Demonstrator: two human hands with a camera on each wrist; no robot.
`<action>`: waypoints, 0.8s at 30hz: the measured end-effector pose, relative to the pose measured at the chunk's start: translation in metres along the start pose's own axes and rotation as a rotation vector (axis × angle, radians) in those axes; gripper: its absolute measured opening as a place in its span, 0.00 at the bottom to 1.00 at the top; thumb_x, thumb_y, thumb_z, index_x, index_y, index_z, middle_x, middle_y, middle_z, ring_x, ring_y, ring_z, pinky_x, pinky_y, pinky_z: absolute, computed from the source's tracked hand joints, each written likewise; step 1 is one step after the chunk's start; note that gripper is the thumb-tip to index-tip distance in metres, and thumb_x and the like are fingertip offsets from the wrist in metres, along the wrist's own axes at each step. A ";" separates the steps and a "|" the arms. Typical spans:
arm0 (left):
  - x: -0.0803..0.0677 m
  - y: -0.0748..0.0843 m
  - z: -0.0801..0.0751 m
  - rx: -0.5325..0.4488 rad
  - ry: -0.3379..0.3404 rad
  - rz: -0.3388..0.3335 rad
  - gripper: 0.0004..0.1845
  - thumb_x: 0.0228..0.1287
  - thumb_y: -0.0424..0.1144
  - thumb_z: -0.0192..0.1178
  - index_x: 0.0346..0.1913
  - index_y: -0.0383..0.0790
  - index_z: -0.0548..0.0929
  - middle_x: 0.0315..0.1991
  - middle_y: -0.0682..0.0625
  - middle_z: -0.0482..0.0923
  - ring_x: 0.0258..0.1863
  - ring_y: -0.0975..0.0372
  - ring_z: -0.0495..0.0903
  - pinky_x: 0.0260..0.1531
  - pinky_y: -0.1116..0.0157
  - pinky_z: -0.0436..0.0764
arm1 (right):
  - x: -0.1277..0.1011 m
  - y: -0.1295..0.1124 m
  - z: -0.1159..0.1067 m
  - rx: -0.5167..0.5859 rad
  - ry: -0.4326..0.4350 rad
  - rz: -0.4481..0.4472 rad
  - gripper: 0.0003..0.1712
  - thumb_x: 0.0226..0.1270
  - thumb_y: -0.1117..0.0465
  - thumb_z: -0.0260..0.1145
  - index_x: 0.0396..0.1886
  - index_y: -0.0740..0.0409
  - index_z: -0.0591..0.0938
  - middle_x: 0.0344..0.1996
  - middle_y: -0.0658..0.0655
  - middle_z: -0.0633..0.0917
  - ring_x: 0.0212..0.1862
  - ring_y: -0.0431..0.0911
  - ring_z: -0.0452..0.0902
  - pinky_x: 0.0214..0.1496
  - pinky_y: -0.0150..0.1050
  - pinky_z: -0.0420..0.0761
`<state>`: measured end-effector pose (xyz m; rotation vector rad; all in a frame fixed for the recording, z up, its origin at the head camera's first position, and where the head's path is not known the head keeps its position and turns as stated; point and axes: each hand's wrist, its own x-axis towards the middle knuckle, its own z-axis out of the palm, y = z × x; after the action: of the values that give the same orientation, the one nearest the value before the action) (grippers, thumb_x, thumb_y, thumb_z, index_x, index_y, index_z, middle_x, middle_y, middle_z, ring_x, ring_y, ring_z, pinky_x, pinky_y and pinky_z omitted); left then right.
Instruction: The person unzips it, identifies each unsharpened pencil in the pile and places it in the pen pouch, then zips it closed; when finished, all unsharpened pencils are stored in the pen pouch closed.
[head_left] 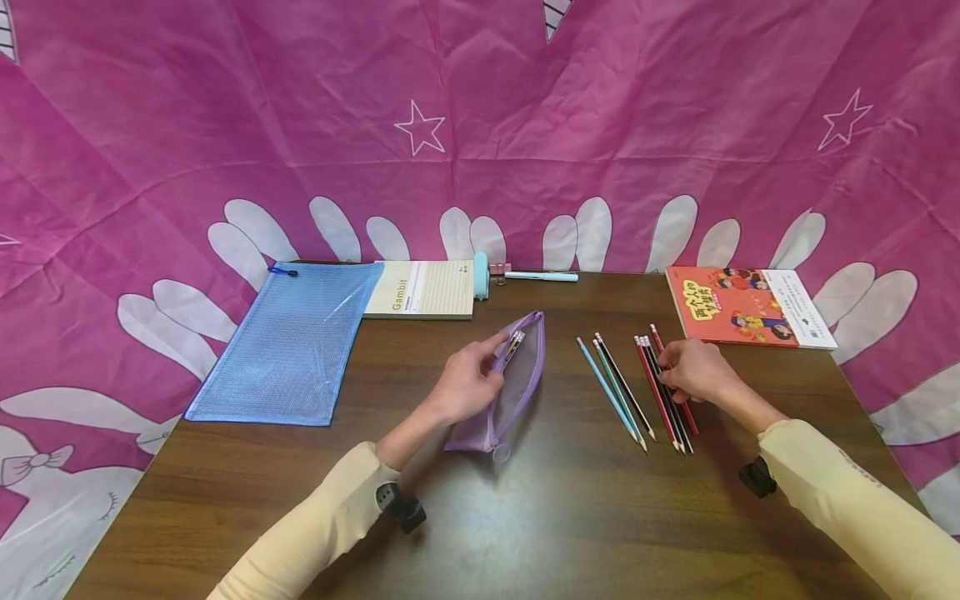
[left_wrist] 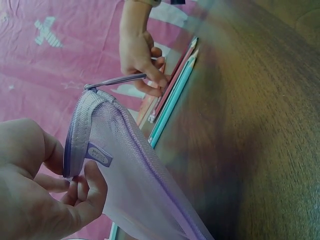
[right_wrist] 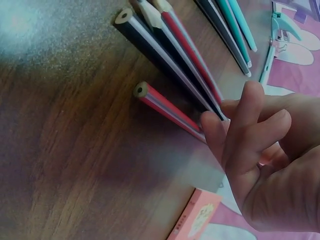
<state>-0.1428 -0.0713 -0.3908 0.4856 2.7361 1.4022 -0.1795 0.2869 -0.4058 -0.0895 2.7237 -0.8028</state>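
Note:
My left hand (head_left: 468, 379) pinches the upper rim of a purple mesh zip pouch (head_left: 517, 375), whose mouth gapes toward the right. White-tipped pencil ends (head_left: 514, 346) show at its opening, beside the fingers. In the left wrist view the thumb and fingers (left_wrist: 95, 195) are at the zipped edge, near a small tag (left_wrist: 99, 154). My right hand (head_left: 697, 371) has its curled fingertips on the eraser end of a black pencil (right_wrist: 160, 62). A red pencil (right_wrist: 165, 110) lies just beside it, partly under the hand; other red and black pencils lie alongside.
Blue, green and black pencils (head_left: 617, 392) lie between pouch and right hand. A blue mesh folder (head_left: 292, 350) overlaps a notepad (head_left: 431, 292) at left. A teal stapler (head_left: 481, 275), pink clip (head_left: 498, 269) and light blue pen (head_left: 542, 276) line the back edge. An orange book (head_left: 738, 304) lies back right.

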 end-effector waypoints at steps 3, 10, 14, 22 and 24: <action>0.000 0.000 0.000 -0.002 0.000 0.001 0.36 0.51 0.23 0.56 0.69 0.35 0.73 0.35 0.47 0.77 0.34 0.58 0.75 0.32 0.63 0.77 | 0.001 0.000 0.000 -0.020 0.000 0.019 0.12 0.65 0.68 0.66 0.44 0.71 0.78 0.20 0.56 0.80 0.18 0.45 0.79 0.17 0.38 0.74; 0.000 0.001 0.000 -0.012 0.001 -0.003 0.36 0.51 0.23 0.55 0.69 0.35 0.73 0.36 0.46 0.78 0.35 0.58 0.76 0.33 0.63 0.78 | 0.002 -0.003 0.002 -0.080 0.002 0.015 0.15 0.64 0.68 0.66 0.46 0.74 0.77 0.24 0.57 0.80 0.20 0.45 0.80 0.23 0.40 0.77; 0.000 0.001 0.000 -0.003 -0.001 -0.006 0.37 0.50 0.23 0.56 0.69 0.35 0.73 0.36 0.46 0.77 0.35 0.58 0.75 0.33 0.63 0.77 | 0.004 -0.005 0.003 -0.114 0.003 0.007 0.18 0.63 0.66 0.68 0.47 0.76 0.77 0.26 0.59 0.81 0.20 0.43 0.80 0.25 0.41 0.78; -0.001 0.000 0.001 -0.007 -0.008 -0.013 0.37 0.51 0.23 0.56 0.70 0.34 0.72 0.36 0.47 0.77 0.35 0.58 0.76 0.33 0.63 0.77 | 0.008 -0.008 0.005 -0.167 -0.004 0.002 0.21 0.62 0.63 0.69 0.48 0.74 0.78 0.30 0.64 0.84 0.19 0.43 0.79 0.27 0.47 0.78; -0.001 0.001 0.001 -0.010 -0.006 -0.013 0.37 0.51 0.23 0.56 0.70 0.34 0.73 0.36 0.47 0.78 0.35 0.58 0.76 0.34 0.63 0.77 | 0.009 -0.009 0.006 -0.166 -0.005 0.002 0.20 0.62 0.63 0.69 0.48 0.73 0.77 0.28 0.62 0.83 0.19 0.43 0.79 0.27 0.47 0.78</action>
<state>-0.1418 -0.0706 -0.3908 0.4698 2.7208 1.4086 -0.1861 0.2754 -0.4082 -0.1238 2.7803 -0.5728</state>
